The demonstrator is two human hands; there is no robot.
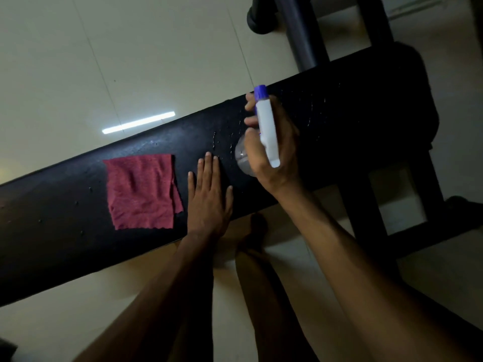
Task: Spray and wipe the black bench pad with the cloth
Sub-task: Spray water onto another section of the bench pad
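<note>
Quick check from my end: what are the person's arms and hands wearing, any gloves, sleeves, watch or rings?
Nothing that shows. The left hand and right hand are bare, with no gloves, and no rings are visible in this dim view. Both forearms are uncovered as far as the frame's lower edge, with no sleeve cuff, watch or wristband in sight.

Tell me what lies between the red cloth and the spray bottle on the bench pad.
The left hand lies flat on the bench pad, between the red cloth and the spray bottle gripped by the right hand; head view.
</note>
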